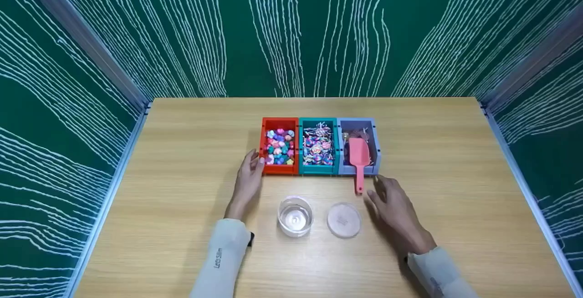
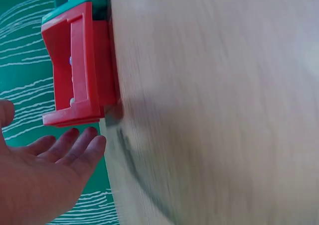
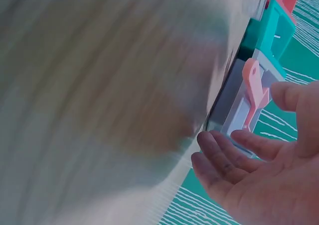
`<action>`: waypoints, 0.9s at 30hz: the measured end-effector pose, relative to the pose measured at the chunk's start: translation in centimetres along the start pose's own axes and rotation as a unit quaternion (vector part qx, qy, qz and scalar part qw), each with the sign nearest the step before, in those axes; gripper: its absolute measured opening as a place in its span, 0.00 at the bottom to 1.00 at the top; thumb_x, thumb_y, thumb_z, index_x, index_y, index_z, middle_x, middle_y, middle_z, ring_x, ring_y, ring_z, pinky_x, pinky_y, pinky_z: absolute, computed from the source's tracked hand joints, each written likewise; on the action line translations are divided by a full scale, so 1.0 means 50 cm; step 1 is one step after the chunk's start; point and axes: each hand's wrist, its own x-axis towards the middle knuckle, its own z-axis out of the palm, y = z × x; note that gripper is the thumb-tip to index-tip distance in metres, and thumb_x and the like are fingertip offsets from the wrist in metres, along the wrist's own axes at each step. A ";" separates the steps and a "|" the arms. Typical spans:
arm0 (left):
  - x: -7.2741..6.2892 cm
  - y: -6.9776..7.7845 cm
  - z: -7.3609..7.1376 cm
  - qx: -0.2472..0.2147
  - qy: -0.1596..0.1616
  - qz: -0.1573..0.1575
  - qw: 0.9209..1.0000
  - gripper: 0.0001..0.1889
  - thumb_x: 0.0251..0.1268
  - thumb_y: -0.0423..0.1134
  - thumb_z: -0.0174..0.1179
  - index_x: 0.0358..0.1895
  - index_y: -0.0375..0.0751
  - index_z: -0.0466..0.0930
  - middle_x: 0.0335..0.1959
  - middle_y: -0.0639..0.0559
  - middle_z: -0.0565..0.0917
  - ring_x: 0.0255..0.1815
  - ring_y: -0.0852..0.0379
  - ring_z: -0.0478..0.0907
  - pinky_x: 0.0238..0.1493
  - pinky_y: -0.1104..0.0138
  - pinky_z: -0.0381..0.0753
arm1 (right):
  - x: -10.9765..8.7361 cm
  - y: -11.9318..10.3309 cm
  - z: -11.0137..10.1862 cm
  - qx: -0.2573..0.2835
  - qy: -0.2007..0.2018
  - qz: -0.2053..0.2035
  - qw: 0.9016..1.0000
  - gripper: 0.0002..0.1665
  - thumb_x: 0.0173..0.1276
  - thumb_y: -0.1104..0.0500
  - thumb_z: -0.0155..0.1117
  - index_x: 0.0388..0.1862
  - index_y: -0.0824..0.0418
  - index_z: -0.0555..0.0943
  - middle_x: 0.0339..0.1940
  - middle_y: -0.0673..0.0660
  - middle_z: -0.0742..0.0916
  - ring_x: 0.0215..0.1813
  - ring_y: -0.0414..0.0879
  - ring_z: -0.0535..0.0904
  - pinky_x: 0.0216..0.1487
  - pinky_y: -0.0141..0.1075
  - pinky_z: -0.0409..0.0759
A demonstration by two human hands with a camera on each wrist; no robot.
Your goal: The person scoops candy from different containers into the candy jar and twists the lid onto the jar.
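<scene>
Three joined bins stand in a row: a red bin [image 1: 279, 169] of colourful beads, a teal bin [image 1: 318, 169] of small patterned pieces, and a lavender bin [image 1: 377, 152]. A pink scoop [image 1: 359, 152] lies across the lavender bin, its handle over the front edge. My left hand [image 1: 248, 177] is at the red bin's left side; in the left wrist view its fingers [image 2: 75, 148] are extended beside the bin, holding nothing. My right hand [image 1: 395, 202] is near the lavender bin's front right corner, fingers [image 3: 219, 160] loosely bent and holding nothing.
A clear round cup [image 1: 295, 216] stands in front of the bins. Right of it lies a round translucent lid [image 1: 344, 220]. All rest on a wooden table [image 1: 191, 152], with green walls [image 1: 237, 33] marked by white lines behind and at both sides.
</scene>
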 end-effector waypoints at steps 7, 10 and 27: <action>0.016 0.005 0.005 -0.030 0.023 0.021 0.999 0.29 0.86 0.44 0.51 0.81 0.33 0.62 0.75 0.36 0.73 0.74 0.41 0.72 0.76 0.50 0.71 | 0.015 -0.018 0.013 0.035 -0.002 0.026 0.999 0.38 0.83 0.53 0.59 0.82 0.69 0.62 0.77 0.72 0.71 0.77 0.67 0.69 0.76 0.61 0.68; 0.019 0.008 0.006 -0.032 0.035 0.024 0.999 0.28 0.85 0.42 0.53 0.79 0.33 0.65 0.73 0.36 0.75 0.72 0.40 0.74 0.74 0.51 0.73 | 0.019 -0.025 0.017 0.044 0.004 0.037 0.998 0.36 0.83 0.54 0.59 0.81 0.70 0.63 0.76 0.72 0.72 0.76 0.67 0.70 0.76 0.61 0.68; 0.043 0.021 0.001 0.026 0.101 0.044 0.994 0.16 0.78 0.37 0.60 0.60 0.32 0.86 0.47 0.36 0.86 0.52 0.41 0.83 0.58 0.51 0.81 | 0.038 -0.037 0.043 0.112 0.071 0.032 0.991 0.19 0.79 0.62 0.64 0.63 0.72 0.80 0.49 0.67 0.88 0.48 0.55 0.84 0.46 0.34 0.82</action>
